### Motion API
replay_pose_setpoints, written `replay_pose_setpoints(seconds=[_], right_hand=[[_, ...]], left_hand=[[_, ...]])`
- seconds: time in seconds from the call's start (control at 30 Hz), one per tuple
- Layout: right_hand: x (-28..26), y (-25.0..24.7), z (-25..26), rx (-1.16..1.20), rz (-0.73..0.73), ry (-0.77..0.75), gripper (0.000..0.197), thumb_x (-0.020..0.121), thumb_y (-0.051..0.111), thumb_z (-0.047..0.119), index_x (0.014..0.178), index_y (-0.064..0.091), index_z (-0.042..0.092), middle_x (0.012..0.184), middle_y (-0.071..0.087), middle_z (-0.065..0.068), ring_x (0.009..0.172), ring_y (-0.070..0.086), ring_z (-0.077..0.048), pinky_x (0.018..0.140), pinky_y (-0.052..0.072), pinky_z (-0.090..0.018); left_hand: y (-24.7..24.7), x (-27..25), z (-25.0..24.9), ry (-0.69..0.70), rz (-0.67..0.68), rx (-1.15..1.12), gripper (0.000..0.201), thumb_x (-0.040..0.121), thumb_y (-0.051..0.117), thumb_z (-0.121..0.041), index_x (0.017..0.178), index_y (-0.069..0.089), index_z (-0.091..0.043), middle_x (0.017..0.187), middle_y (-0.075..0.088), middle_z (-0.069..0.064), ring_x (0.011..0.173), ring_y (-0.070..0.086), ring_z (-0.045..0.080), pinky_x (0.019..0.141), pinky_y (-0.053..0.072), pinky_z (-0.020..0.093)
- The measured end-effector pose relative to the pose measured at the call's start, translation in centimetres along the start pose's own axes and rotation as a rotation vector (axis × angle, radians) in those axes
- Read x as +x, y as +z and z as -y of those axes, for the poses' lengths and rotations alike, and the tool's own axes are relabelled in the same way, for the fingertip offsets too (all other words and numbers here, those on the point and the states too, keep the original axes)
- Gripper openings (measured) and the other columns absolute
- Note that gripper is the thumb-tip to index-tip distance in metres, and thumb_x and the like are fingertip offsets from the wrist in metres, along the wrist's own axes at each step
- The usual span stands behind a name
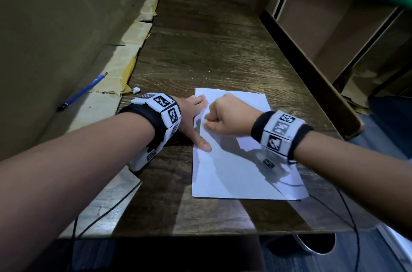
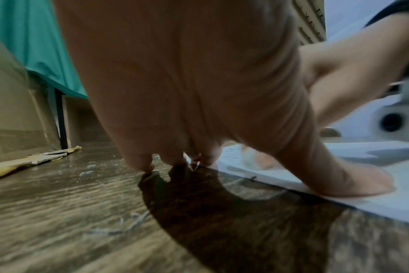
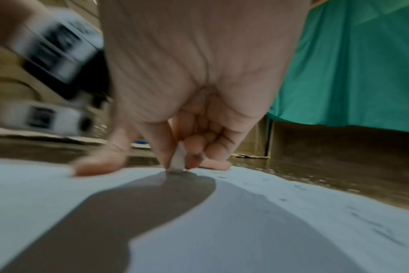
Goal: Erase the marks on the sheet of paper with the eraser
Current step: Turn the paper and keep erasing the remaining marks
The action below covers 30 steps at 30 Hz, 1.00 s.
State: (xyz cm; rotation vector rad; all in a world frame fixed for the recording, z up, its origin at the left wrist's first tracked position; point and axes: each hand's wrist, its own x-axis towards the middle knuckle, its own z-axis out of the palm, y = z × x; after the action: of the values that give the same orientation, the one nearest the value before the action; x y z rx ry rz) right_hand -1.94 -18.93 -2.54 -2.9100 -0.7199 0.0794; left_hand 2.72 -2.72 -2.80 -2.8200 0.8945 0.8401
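Left hand (image 1: 192, 119) lies flat, fingers spread, thumb pinning the sheet of paper (image 1: 234, 173) at its left edge on the bench (image 1: 200, 49); just right of it, nearer the sheet's far end, the right hand (image 1: 225, 115) has its grip pinching the white eraser (image 3: 179, 158) upright, tip touching the sheet, so the next rubbing strokes probably fall beside the thumb

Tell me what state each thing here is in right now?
White sheet of paper: flat on the wooden table, pinned at its left edge.
Small white eraser: pinched upright, tip on the paper.
Left hand: fingers straight, pressing the paper.
Right hand: curled, gripping the eraser.
Blue pencil: lying unused on cardboard.
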Motion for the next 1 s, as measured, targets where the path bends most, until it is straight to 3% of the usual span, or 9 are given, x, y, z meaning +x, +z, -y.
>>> replay_pose_setpoints(seconds=[0.13,0.3,0.47,0.63,0.8,0.93,1.0], right_hand=[[0.9,-0.1,-0.1,-0.060,-0.091,0.030,0.043,0.085,0.057,0.019,0.045,0.040,0.012,0.043,0.039,-0.004,0.045,0.032,-0.017,0.052,0.034,-0.031],[-1.6,-0.1,0.2,-0.046,0.067,-0.025,0.042,0.082,0.057,0.022,0.047,0.038,0.009,0.048,0.043,-0.012,0.047,0.032,-0.023,0.050,0.034,-0.036],[0.6,-0.4,-1.2,-0.090,-0.063,0.063,0.041,0.081,0.051,0.018,0.045,0.031,0.010,0.043,0.030,-0.007,0.047,0.029,-0.027,0.048,0.036,-0.036],[-3.4,0.4,0.4,-0.144,0.031,-0.080,0.042,0.085,0.052,0.023,0.047,0.036,0.012,0.048,0.042,-0.009,0.046,0.033,-0.022,0.050,0.035,-0.036],[-0.1,-0.1,-0.8,-0.104,-0.073,0.062,0.042,0.084,0.051,0.017,0.048,0.031,0.012,0.047,0.032,-0.004,0.046,0.030,-0.022,0.052,0.031,-0.033],[-3.0,0.6,-0.8,-0.053,-0.070,-0.002,0.042,0.082,0.054,0.021,0.048,0.032,0.009,0.046,0.038,-0.010,0.047,0.031,-0.026,0.050,0.039,-0.039],[-5.0,0.8,-0.9,-0.009,-0.040,-0.053,0.044,0.085,0.054,0.026,0.049,0.036,0.008,0.047,0.041,-0.011,0.047,0.034,-0.026,0.051,0.039,-0.041]], left_hand=[[-0.1,0.0,-0.1,0.024,-0.010,0.009,0.140,0.061,0.070,-0.083,0.159,-0.014,-0.028,0.166,-0.020,-0.013,0.154,-0.004,0.013,0.124,0.013,0.047],[-0.1,-0.3,-0.3,-0.010,-0.014,0.032,0.140,0.065,0.069,-0.081,0.159,-0.015,-0.020,0.166,-0.021,-0.010,0.154,-0.008,0.011,0.125,0.007,0.040],[-0.4,-0.5,-0.7,-0.009,-0.018,0.064,0.139,0.066,0.069,-0.081,0.160,-0.013,-0.019,0.167,-0.017,-0.008,0.155,-0.003,0.014,0.125,0.011,0.043],[-0.5,-0.4,-0.9,-0.028,0.000,0.091,0.138,0.067,0.069,-0.080,0.160,-0.013,-0.019,0.167,-0.018,-0.007,0.155,-0.005,0.015,0.124,0.009,0.041],[-1.0,-0.6,-1.6,-0.036,0.002,0.122,0.136,0.071,0.067,-0.078,0.159,-0.014,-0.015,0.167,-0.017,-0.005,0.155,-0.001,0.017,0.125,0.013,0.043],[-0.8,-0.3,-0.9,-0.031,-0.001,0.106,0.141,0.061,0.069,-0.084,0.160,-0.013,-0.026,0.167,-0.017,-0.009,0.155,0.000,0.015,0.124,0.013,0.042],[-1.2,-0.2,-1.4,-0.017,0.022,0.141,0.141,0.056,0.070,-0.087,0.159,-0.011,-0.035,0.168,-0.012,-0.002,0.155,0.003,0.021,0.124,0.015,0.046]])
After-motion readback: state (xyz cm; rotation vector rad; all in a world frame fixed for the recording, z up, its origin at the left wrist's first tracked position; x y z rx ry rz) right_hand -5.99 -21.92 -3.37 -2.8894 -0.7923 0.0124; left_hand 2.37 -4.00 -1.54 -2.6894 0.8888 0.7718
